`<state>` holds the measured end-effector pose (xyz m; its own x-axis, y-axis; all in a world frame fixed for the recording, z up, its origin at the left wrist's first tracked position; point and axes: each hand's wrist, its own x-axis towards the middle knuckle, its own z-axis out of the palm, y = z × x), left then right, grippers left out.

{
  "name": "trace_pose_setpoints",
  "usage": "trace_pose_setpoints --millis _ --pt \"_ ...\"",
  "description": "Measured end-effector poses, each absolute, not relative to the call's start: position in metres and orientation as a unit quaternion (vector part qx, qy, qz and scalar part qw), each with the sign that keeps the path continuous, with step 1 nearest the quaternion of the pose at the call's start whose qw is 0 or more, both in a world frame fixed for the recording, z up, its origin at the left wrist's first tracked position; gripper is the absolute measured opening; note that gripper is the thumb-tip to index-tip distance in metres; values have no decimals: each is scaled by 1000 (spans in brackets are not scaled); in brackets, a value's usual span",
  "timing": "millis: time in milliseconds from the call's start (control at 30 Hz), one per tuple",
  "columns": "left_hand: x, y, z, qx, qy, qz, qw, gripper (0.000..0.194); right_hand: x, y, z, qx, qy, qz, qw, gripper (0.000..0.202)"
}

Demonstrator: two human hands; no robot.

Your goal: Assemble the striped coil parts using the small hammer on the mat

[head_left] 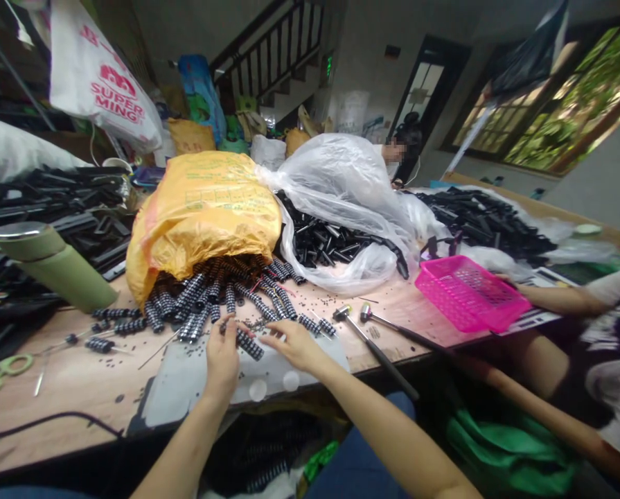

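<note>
My left hand (223, 355) is closed round the upper end of a black cylinder with rows of pale dots (250, 346), which slants down to the right. My right hand (295, 344) is just right of that cylinder, its thumb and fingers apart, with nothing I can make out between them. Beneath both hands lies a pale, semi-clear sheet (177, 381) at the table's edge. Many similar dotted cylinders (190, 305) spill from the mouth of a yellow sack (210, 208) just beyond my hands. Small dark bits are scattered about the tabletop.
Two hammers (377, 353) lie to the right, by a pink basket (465, 294). A clear plastic bag (341, 187) holds black parts. Leftward are a green flask (55, 267), green-handled scissors (3, 374) and a black cable (55, 417). A co-worker's arm (559, 296) reaches in at right.
</note>
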<state>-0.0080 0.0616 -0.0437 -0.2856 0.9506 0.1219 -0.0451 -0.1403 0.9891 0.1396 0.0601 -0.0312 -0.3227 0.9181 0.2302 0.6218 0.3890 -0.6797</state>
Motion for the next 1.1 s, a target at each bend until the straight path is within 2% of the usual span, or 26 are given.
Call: trace_pose_setpoints --millis 100,167,267,467,567,733,967,1100 --pt "-27 63 -53 557 553 535 312 33 160 120 -19 -624 -717 132 281 26" --pt "-34 62 -61 597 563 489 296 35 182 163 -10 -675 -678 107 272 29" --pt "-33 60 -69 593 557 488 318 38 207 212 -5 -737 -621 89 250 33" --pt "-20 61 -72 554 539 498 393 43 197 260 -23 -811 -537 122 198 67" --pt "-16 59 -71 535 535 505 416 45 188 272 -28 -811 -537 140 185 60" --pt "-22 52 -60 475 541 528 451 42 207 259 -22 -792 -572 84 194 30" --pt "-9 57 -40 385 545 520 533 32 231 173 -34 -680 -702 -38 208 25" --pt "15 66 -38 372 526 493 584 33 227 131 -55 -553 -774 -156 264 31"
